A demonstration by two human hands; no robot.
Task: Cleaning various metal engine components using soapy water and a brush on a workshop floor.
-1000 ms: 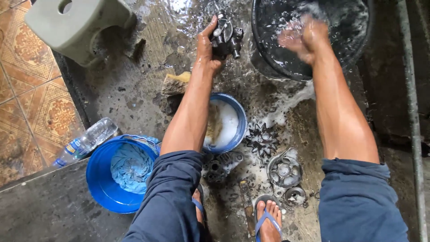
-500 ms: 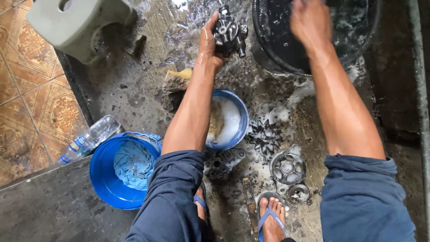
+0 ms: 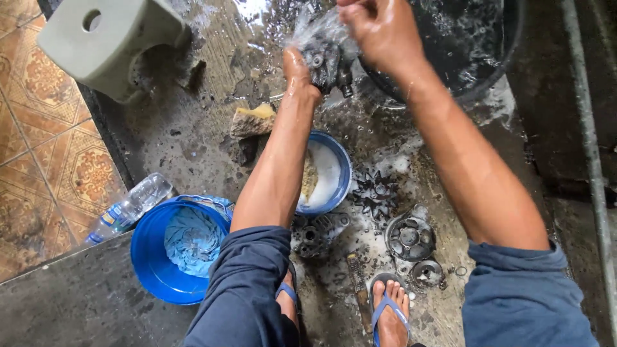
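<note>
Wet grey concrete floor, dark with grime and suds, running from near to far through the middle. Patterned orange tile floor at left, edged by a dark strip. Large black basin of water, far right, rim touching the wet concrete. Grey metal pipe along the right edge. Overturned grey plastic stool, far left. Blue bucket, near left, holding a crumpled blue cloth. Blue bowl with white soapy residue, centre, partly behind the left forearm. Clear plastic bottle lying just beside the bucket. Yellow sponge, left of the bowl. Scattered dark metal parts: round housing, finned piece, small disc. Blue sandal on a bare foot, near centre.

Left hand: closed around dark metal engine part, held above the floor at the basin's near-left rim, water splashing over it.
Right hand: fingers curled together, pressed on top of the same part.
</note>
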